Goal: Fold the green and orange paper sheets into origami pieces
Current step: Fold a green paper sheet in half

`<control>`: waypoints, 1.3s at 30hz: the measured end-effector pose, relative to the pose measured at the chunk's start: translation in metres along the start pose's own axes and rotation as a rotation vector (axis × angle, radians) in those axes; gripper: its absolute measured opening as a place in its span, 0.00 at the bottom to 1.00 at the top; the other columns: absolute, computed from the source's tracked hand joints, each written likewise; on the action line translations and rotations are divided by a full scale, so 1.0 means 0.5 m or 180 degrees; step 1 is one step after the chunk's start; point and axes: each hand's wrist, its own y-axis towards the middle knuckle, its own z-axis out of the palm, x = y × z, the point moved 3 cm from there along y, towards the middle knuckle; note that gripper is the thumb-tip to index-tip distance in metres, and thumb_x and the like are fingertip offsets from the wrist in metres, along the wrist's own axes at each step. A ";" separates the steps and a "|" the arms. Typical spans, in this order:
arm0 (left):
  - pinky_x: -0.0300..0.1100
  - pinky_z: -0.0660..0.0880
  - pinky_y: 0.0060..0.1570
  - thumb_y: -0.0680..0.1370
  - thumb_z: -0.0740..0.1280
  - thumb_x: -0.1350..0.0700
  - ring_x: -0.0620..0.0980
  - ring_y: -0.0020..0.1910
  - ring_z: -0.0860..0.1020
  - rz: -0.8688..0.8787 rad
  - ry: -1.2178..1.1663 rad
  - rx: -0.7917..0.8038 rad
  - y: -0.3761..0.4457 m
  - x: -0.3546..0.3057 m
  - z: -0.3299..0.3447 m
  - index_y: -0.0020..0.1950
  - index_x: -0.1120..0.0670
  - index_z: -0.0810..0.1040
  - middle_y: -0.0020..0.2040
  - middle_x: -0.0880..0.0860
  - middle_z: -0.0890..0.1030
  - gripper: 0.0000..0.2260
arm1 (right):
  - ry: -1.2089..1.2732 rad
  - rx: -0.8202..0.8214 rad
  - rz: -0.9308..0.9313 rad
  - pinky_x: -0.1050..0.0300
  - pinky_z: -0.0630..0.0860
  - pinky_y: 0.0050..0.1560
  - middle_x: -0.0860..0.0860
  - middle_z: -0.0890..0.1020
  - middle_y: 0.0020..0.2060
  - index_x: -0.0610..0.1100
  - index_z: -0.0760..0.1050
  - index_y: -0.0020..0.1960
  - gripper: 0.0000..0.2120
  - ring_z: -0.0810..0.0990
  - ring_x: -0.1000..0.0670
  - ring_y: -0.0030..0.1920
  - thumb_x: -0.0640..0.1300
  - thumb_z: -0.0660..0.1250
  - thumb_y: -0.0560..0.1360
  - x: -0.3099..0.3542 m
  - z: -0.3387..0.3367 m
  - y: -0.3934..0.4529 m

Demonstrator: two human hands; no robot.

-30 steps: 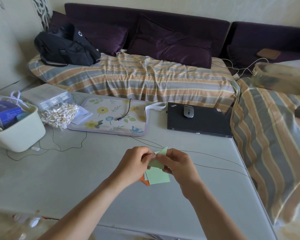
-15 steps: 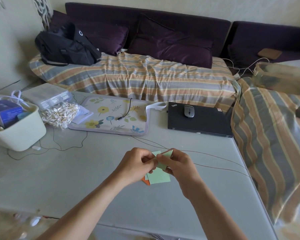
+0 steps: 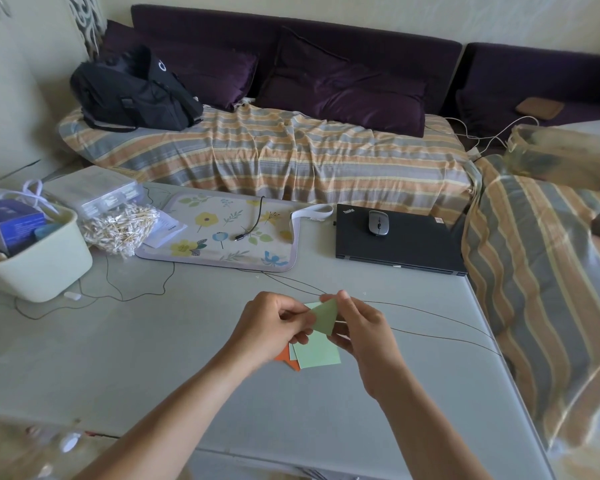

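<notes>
A small green sheet (image 3: 324, 317), matte and folded to a blunt wedge, is held up over the counter (image 3: 153, 358) between both hands. The left hand (image 3: 267, 329) pinches its left edge, fingers curled and clamped on the paper. The right hand (image 3: 359, 329) pinches its top and right side, thumb and forefinger closed on the fold. Right under the held sheet, more flat paper lies on the counter: a pale green square (image 3: 317, 353) on top, with an orange sheet (image 3: 286, 358) poking out from beneath its left corner.

Thin dark wires (image 3: 430, 336) curve across the smooth grey counter just behind and to the right of the held sheet. Farther back from it sit a floral mat (image 3: 219, 233) with rounded corners and a closed black laptop (image 3: 399, 242) carrying a grey mouse (image 3: 378, 222). Far left of the sheet stands a cream plastic tub (image 3: 49, 268), with a crinkly bag of cotton swabs (image 3: 122, 228) beside it. Beyond the counter is a sofa draped in a rumpled striped cloth (image 3: 291, 157).
</notes>
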 end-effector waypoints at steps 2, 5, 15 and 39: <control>0.49 0.84 0.45 0.79 0.71 0.57 0.50 0.37 0.86 0.0033 0.0192 -0.0186 0.005 0.008 -0.005 0.43 0.54 0.87 0.35 0.50 0.86 0.07 | -0.0182 -0.0255 -0.0074 0.55 0.81 0.47 0.47 0.86 0.44 0.44 0.81 0.52 0.09 0.83 0.52 0.38 0.49 0.68 0.81 0.000 -0.005 0.005; 0.50 0.83 0.49 0.79 0.66 0.61 0.45 0.37 0.86 -0.0024 0.0321 -0.0241 0.006 0.014 -0.005 0.42 0.53 0.87 0.37 0.48 0.86 0.11 | -0.0413 -0.0400 -0.0122 0.46 0.82 0.51 0.47 0.83 0.40 0.42 0.79 0.50 0.05 0.81 0.51 0.36 0.43 0.72 0.77 -0.007 -0.010 0.008; 0.44 0.81 0.42 0.75 0.73 0.56 0.44 0.36 0.84 0.0041 0.0464 -0.0186 0.005 0.012 0.002 0.43 0.50 0.86 0.34 0.47 0.85 0.03 | -0.0713 -0.0221 -0.0208 0.42 0.81 0.52 0.49 0.85 0.35 0.45 0.82 0.45 0.08 0.81 0.50 0.36 0.35 0.66 0.77 -0.011 -0.004 0.005; 0.41 0.78 0.26 0.79 0.71 0.56 0.46 0.32 0.80 0.0894 0.0566 0.0061 -0.005 -0.009 0.018 0.54 0.42 0.77 0.35 0.50 0.78 0.10 | -0.0273 0.0151 -0.0198 0.53 0.84 0.51 0.40 0.85 0.47 0.45 0.85 0.47 0.12 0.85 0.45 0.49 0.48 0.65 0.82 0.011 0.010 -0.011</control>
